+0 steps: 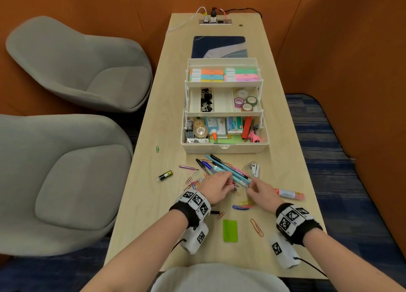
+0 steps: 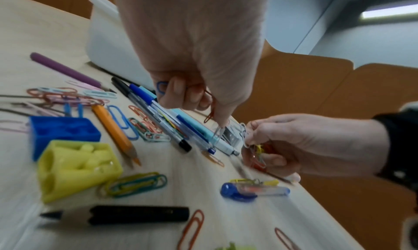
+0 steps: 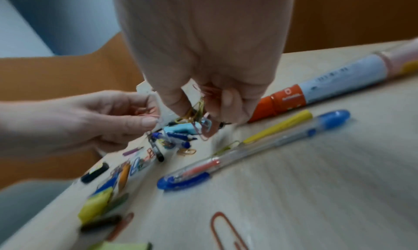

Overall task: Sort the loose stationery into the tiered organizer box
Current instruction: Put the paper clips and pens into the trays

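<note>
Chairs [image 1: 72, 72], grey and cushioned, filling the left of the head view, beside a long pale table [image 1: 285, 160]. Green paper clip [image 1: 157, 149] lying alone near the table's left edge; black marker [image 1: 165, 175] below it. At lower centre, left hand [image 1: 216, 185] curled around several paper clips [image 2: 209, 110], blue and red ones showing between thumb and fingers in the left wrist view. Directly above the hands, a heap of pens [image 1: 224, 167] fanned across the tabletop; past it, mid-frame, the tiered organizer box [image 1: 224, 148] open, highlighters in the top tray, binder clips and tape rolls in the middle, glue and tape in the base. Right of centre, right hand [image 1: 261, 193] pinching a bunch of yellow and red clips [image 3: 196, 109], close to the left hand. Staple remover [image 1: 253, 168] just above it. Farther right, glue stick [image 1: 289, 194] flat on the table. Below the hands, green sticky pad [image 1: 230, 230] and large orange clip [image 1: 257, 227].
</note>
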`<state>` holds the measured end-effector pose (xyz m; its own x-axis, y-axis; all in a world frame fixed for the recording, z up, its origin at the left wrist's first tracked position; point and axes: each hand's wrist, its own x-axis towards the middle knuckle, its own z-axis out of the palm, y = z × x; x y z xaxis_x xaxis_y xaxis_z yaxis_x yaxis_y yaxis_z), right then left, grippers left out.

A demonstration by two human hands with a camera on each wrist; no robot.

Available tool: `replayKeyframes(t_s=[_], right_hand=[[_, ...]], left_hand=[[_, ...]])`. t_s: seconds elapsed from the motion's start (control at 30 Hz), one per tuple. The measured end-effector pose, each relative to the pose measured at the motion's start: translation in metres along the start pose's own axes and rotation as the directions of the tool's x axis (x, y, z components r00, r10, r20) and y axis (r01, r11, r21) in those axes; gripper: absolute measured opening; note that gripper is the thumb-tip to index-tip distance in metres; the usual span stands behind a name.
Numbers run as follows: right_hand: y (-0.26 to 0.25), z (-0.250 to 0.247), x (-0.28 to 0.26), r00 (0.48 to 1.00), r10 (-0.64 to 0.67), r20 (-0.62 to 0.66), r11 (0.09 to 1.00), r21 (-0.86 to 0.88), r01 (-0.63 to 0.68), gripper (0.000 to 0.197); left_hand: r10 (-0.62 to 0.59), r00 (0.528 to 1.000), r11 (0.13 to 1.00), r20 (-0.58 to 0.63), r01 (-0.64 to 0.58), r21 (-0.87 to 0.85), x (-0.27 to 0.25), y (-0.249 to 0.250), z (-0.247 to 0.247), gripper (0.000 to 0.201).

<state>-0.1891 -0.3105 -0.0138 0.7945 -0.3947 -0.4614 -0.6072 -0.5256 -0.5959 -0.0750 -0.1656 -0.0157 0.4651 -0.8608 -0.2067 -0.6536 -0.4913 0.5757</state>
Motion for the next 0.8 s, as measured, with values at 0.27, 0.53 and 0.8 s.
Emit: replayKeyframes(t_s=[0.27, 0.53, 0.8], right_hand=[[0.004, 0.002, 0.004, 0.965, 0.211, 0.157, 0.516, 0.821, -0.246, 0.008], [-0.014, 0.005, 0.003, 0.92, 0.222, 0.322, 0.088, 0.933, -0.348, 0.014], [-0.03, 0.013, 0.007, 0.923, 0.2, 0.33, 0.234, 0.898, -0.372, 0.051]], left_hand=[[-0.234, 0.972, 0.759, 0.027, 0.2, -0.62, -0.018, -0.024, -0.003, 0.01], [-0.478, 0.856, 0.07, 0.199, 0.262, -0.963, -0.011, -0.03, -0.017, 0.031], [-0.558, 0.815, 0.211, 0.157, 0.322, -0.923, -0.002, -0.065, -0.056, 0.053]])
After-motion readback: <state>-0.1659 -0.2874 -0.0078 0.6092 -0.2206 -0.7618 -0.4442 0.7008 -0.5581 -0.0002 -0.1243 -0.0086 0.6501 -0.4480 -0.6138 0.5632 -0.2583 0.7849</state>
